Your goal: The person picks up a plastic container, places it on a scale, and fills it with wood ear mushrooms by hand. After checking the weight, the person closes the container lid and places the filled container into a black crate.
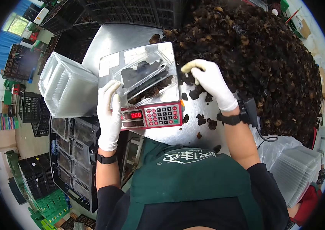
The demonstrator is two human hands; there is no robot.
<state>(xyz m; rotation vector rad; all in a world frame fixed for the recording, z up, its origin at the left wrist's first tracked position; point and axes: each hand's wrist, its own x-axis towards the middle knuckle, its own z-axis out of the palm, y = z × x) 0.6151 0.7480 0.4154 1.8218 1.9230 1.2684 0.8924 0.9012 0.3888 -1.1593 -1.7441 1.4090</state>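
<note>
Container [146, 82] sits on scale [163, 116], left hand [109, 115] outstretched alongside (right hand [212, 79] loosely curled).

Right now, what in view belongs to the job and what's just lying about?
In the job, as I read it:
scale, reading 0.00
clear container of dark pieces, on the scale
dark heap right of it
probably the clear stack left of it

Apparently lying about:
green crates, lower left
brightly coloured row, far left
</note>
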